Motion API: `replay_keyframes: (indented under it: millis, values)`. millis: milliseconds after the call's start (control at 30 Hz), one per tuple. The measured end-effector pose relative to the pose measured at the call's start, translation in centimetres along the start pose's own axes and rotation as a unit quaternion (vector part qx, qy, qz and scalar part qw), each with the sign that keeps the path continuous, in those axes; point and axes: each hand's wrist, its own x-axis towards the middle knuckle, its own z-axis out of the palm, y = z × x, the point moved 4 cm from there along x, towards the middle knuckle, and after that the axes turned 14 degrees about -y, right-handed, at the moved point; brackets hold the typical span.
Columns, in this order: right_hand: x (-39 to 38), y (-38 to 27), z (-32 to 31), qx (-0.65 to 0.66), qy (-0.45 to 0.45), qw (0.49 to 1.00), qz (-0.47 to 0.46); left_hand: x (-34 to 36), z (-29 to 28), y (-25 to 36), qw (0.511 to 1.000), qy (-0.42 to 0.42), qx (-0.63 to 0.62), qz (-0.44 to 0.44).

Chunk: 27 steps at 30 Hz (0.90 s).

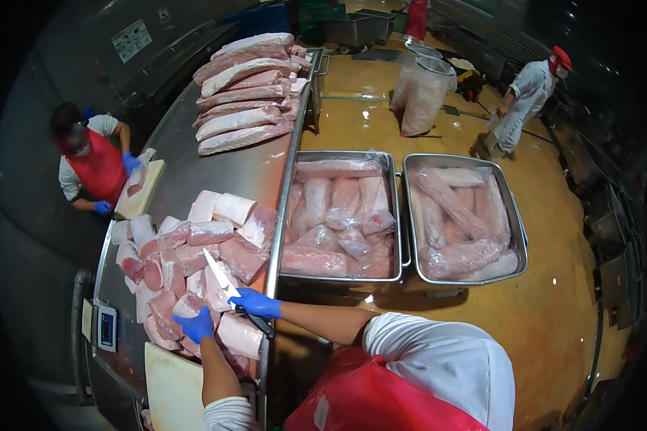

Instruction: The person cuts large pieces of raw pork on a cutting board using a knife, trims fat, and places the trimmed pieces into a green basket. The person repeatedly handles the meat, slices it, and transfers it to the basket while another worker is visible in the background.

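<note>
The right hand [255, 303], blue-gloved, is closing its fingers around a knife [221, 276] over the meat chunks [194, 251] near the steel table's [244, 172] front edge. The left hand [195, 325] is probably pinching one chunk. Keeping the steadying fingertips clear of the blade looks wise.

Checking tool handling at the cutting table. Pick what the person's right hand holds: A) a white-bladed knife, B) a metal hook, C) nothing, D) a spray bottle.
A: the right hand, in a blue glove, grips the handle of a knife whose pale blade points up over the pile of meat pieces, while the left hand rests on a cut.
</note>
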Motion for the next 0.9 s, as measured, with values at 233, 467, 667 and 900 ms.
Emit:
replay_keyframes:
  millis: [233,467,667,900]
  values:
    - [-3.9,0.2,-1.5,0.076,-0.006,0.996,0.039,7.2,1.3,-6.3,0.844,-0.152,-0.511,0.055]
    - [-3.4,-8.8,2.4,0.257,-0.053,0.962,0.076,-9.3,-2.0,-1.3,0.871,0.004,-0.355,0.340]
    - [-2.5,-8.2,12.4,0.251,-0.162,0.953,0.055,-13.5,-7.9,-8.0,0.635,-0.076,-0.741,0.206]
    - [-1.3,-7.6,22.3,0.081,-0.281,0.952,0.094,-18.6,-20.7,-11.0,0.866,0.111,-0.365,0.322]
